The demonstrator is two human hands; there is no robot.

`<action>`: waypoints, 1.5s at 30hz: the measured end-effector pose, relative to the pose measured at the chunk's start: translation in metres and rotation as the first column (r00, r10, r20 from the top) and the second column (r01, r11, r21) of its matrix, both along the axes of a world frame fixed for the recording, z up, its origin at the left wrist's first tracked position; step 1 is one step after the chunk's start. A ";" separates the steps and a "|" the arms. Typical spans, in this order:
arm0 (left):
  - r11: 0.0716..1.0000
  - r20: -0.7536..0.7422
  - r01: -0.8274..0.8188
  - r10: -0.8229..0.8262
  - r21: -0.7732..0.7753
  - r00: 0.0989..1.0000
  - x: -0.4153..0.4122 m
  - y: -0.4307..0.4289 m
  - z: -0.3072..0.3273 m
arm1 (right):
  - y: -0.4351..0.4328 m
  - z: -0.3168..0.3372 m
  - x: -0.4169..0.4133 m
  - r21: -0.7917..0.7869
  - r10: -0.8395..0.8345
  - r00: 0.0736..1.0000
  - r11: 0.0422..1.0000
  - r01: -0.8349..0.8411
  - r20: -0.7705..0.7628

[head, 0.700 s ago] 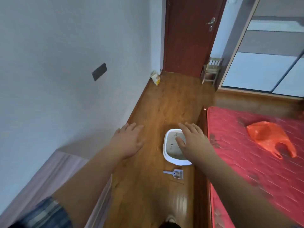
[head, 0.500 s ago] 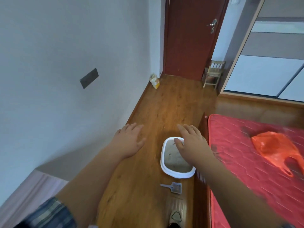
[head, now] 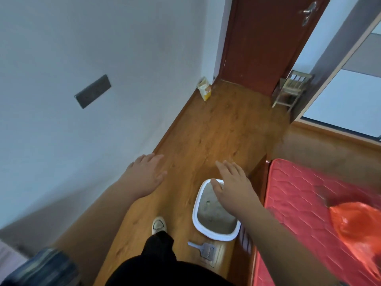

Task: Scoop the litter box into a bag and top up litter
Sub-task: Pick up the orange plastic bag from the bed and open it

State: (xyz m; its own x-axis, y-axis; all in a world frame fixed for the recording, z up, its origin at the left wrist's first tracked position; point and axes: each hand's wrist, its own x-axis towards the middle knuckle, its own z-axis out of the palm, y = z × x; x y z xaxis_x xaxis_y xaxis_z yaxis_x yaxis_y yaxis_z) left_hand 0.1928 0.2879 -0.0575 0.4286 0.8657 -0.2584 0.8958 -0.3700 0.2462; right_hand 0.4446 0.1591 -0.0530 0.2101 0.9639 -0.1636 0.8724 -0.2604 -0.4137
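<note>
Foot (head: 158,225) now forward, near litter box (head: 218,236)

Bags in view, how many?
2: an orange bag on the red mattress, a yellow bag on the floor by the door. Others may be out of frame.

Left hand (head: 144,176), right hand (head: 233,188) bare. Blue-grey striped sleeve (head: 47,267); black trousers (head: 160,263); pale cream shoe (head: 158,225).
</note>
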 end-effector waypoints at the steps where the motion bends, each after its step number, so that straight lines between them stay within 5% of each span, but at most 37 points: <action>1: 1.000 0.007 0.009 -0.009 0.000 1.000 0.005 0.013 -0.001 | 0.013 -0.001 0.004 -0.002 -0.008 1.000 1.000 0.008 0.000; 15: 0.974 -0.043 0.225 -0.224 0.029 0.974 0.056 0.353 0.000 | 0.301 -0.024 0.048 -0.060 -0.229 0.972 0.971 0.232 0.052; 22: 0.912 -0.021 0.410 -0.411 -0.028 0.911 0.145 0.446 0.002 | 0.374 -0.026 0.108 -0.064 -0.368 0.929 0.927 0.371 0.050; 39: 0.678 -0.082 0.735 -0.734 -0.029 0.674 0.532 0.656 -0.004 | 0.540 -0.018 0.399 -0.057 -0.687 0.727 0.726 0.685 -0.005; 45: 0.487 -0.018 0.869 -0.873 -0.088 0.488 0.687 0.667 -0.022 | 0.551 -0.020 0.479 -0.061 -0.813 0.581 0.579 0.813 0.024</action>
State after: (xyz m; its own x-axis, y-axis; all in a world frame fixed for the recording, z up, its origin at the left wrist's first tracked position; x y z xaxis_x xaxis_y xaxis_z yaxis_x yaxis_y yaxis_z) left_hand 0.8795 0.9549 -0.0797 0.9390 0.0405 -0.3415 0.1365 -0.9554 0.2620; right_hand 0.9240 0.7096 -0.0728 0.8999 0.3783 -0.2170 0.2804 -0.8830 -0.3763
